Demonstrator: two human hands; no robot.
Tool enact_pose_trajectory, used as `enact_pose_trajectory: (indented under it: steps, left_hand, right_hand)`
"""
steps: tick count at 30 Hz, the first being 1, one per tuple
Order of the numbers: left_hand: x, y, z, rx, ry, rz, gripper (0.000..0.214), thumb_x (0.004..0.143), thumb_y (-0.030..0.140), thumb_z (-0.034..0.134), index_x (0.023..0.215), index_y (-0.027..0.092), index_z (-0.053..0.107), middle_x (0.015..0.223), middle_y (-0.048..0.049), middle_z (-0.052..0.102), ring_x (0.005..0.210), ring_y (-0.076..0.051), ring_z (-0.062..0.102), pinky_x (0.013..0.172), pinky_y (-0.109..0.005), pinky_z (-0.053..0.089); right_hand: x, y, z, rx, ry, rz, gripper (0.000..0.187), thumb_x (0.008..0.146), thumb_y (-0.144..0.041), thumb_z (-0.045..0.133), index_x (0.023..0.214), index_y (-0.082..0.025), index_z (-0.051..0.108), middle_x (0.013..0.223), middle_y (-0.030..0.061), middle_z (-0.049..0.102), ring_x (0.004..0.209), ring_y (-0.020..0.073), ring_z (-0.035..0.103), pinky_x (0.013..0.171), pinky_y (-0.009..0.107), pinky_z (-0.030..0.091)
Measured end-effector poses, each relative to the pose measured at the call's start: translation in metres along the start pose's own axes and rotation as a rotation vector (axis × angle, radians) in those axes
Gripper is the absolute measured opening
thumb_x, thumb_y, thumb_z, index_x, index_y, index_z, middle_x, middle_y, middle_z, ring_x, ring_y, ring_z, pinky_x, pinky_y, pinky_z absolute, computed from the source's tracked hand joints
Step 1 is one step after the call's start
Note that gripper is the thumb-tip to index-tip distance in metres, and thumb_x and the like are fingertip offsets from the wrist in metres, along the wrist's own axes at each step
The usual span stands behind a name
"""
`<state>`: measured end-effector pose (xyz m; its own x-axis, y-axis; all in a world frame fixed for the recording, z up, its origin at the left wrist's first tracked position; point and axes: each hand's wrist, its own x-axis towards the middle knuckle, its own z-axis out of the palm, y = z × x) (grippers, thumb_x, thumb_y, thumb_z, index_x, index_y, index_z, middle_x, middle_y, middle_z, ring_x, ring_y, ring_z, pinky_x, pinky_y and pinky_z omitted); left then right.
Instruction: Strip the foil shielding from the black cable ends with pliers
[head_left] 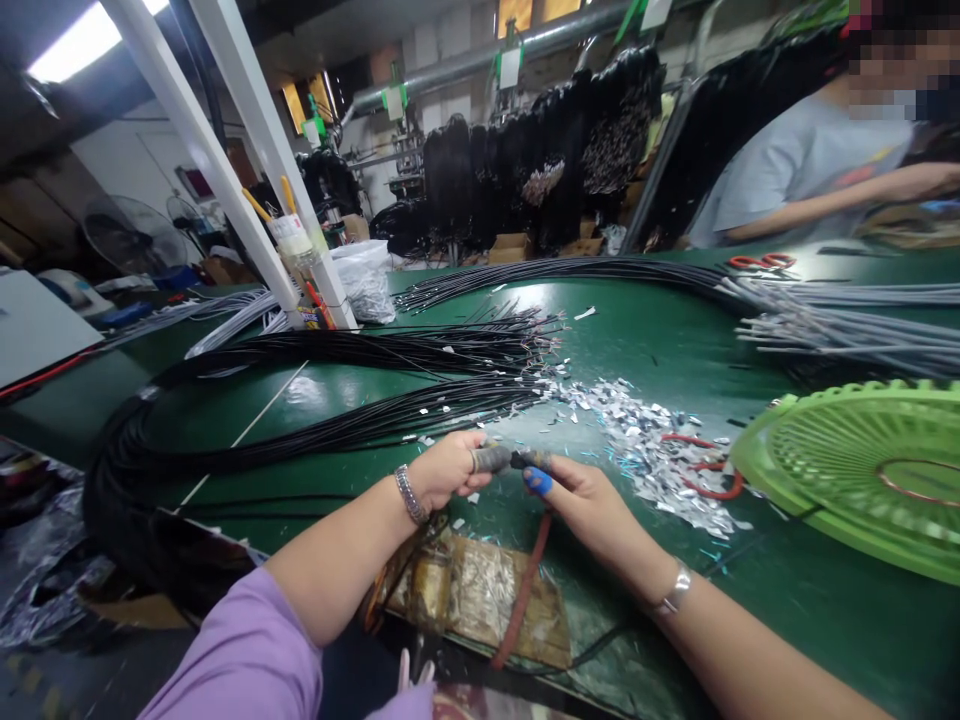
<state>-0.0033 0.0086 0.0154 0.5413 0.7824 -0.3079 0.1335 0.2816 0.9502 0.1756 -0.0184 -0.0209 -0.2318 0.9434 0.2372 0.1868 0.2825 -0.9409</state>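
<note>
My left hand [450, 470] is closed, thumb and covered index finger pinched together above the front of the green table. Close to its right, my right hand [581, 495] also pinches, with a blue wrap on the thumb and a dark covering on the index finger. Between the fingertips shows a small dark bit that looks like the end of a black cable [517, 459]; the fingers hide most of it. Beyond the hands lie two bundles of black cables [420, 408], their stripped ends near a heap of silvery scraps [652, 440].
Below the hands sits a tape-wrapped board [480, 590] with a dark red strip [525, 590] across it. A green fan [862, 460] stands at right. Grey cables [825, 315] and red scissors [761, 262] lie farther back. A co-worker [810, 160] is at the far right.
</note>
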Motion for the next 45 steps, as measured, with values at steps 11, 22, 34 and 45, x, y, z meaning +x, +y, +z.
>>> enact_pose_trajectory:
  steps: [11,22,34,45]
  left_hand:
    - [0.003,-0.003,0.002,0.084,0.007,-0.067,0.037,0.071,0.051,0.064,0.065,0.017,0.049,0.037,0.0102,0.03,0.033,-0.003,0.018,0.035,-0.019,0.011]
    - [-0.001,-0.01,-0.005,0.94,0.082,0.462,0.023,0.079,0.03,0.057,0.062,0.016,0.055,0.059,0.0011,0.052,0.058,-0.01,0.042,0.056,-0.023,0.027]
    - [0.008,-0.013,-0.004,0.221,-0.006,0.077,0.034,0.072,0.046,0.065,0.07,0.016,0.05,0.05,0.0045,0.052,0.039,-0.006,0.043,0.041,-0.017,0.034]
    - [0.005,-0.013,-0.008,0.591,0.104,0.318,0.022,0.077,0.037,0.059,0.071,0.016,0.055,0.059,0.0017,0.055,0.051,-0.009,0.049,0.052,-0.02,0.037]
  right_hand:
    - [-0.003,0.002,-0.003,-0.183,0.178,-0.124,0.015,0.077,-0.035,0.06,0.082,-0.023,0.066,0.076,0.0048,0.066,0.07,0.0207,0.059,0.064,0.032,0.046]
    - [0.001,-0.007,0.001,0.246,0.065,0.425,0.014,0.059,-0.031,0.056,0.052,-0.021,0.05,0.045,-0.0045,0.044,0.042,0.0089,0.032,0.041,0.023,0.023]
    - [-0.005,-0.002,-0.003,0.077,0.177,-0.013,0.033,0.071,-0.042,0.069,0.097,-0.024,0.059,0.065,-0.0014,0.055,0.054,0.0148,0.046,0.05,0.027,0.04]
    - [-0.002,-0.006,0.001,0.17,0.156,0.119,0.035,0.065,-0.035,0.07,0.095,-0.023,0.054,0.068,-0.0006,0.06,0.062,0.0162,0.055,0.057,0.028,0.044]
